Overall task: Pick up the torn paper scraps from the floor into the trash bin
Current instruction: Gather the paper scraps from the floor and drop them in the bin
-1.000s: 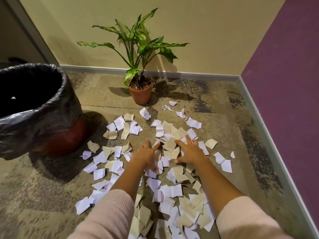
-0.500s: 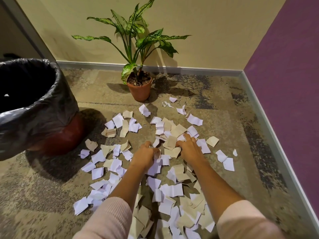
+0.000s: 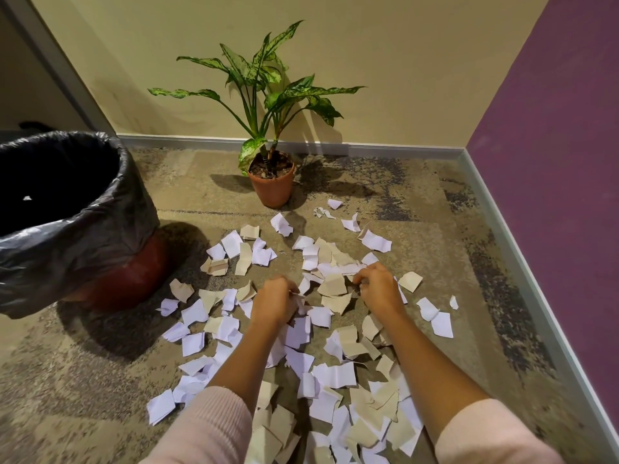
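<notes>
Several white and tan torn paper scraps (image 3: 335, 289) lie scattered over the carpet, from near the plant down to my sleeves. My left hand (image 3: 274, 301) rests on the pile with its fingers curled around a few scraps. My right hand (image 3: 378, 289) is also curled, pinching scraps at the pile's upper middle. The trash bin (image 3: 67, 212), red with a black plastic liner, stands at the left; a small white bit shows inside it.
A potted plant (image 3: 271, 182) in a terracotta pot stands at the back by the cream wall. A purple wall (image 3: 552, 162) with a grey skirting board runs along the right. Bare carpet lies between the bin and the scraps.
Both hands went from flat with spread fingers to curled fists gathering scraps. The left hand closed first, then the right. The view shifted slightly.
</notes>
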`<state>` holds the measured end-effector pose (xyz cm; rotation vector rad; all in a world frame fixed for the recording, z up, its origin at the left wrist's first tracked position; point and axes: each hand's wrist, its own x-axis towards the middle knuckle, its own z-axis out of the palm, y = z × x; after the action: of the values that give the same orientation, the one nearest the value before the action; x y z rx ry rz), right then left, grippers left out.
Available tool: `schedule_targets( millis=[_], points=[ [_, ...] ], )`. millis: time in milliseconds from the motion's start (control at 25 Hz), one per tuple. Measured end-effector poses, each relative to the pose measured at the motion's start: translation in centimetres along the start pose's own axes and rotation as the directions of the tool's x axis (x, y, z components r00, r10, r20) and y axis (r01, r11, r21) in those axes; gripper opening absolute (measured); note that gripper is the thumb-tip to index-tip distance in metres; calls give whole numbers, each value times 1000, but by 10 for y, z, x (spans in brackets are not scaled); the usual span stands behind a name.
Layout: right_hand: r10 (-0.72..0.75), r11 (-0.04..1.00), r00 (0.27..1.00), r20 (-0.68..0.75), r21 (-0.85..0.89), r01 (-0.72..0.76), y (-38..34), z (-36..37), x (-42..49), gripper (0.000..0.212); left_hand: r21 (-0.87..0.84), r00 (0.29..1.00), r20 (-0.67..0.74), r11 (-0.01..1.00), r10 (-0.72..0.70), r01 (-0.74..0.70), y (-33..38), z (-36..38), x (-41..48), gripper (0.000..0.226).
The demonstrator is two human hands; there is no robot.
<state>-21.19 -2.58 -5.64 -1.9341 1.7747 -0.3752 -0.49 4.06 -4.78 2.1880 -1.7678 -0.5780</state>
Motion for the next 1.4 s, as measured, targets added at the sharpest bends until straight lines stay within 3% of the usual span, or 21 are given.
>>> schedule_targets(
  millis=[240,520,720,920,1160,1400],
  points=[
    [53,964,990,-134,265,-16,-40,-21,1,29,-342,950,-222,930,-219,134,-4,-48,2,24],
    [-30,855,981,-190,504,123,-137,-41,-3,21,-569,825,-388,811,-410,136,-2,-134,-11,25],
    [-186,735,957,-224,614,287,-231,-47,-9,19,-650,703,-522,759,-484,40,-17,-203,-23,20],
    [-380,596,875,-300,644,480,-333,-42,-11,22,-676,602,-639,723,-479,-143,-33,-279,-35,11],
    [-461,542,839,-289,657,524,-425,-31,-13,21,-690,456,-665,721,-592,-71,-102,-344,-40,13],
    [-555,584,809,-194,601,545,-473,1,4,25,-713,429,-627,701,-650,19,-161,-362,-32,12]
  ],
)
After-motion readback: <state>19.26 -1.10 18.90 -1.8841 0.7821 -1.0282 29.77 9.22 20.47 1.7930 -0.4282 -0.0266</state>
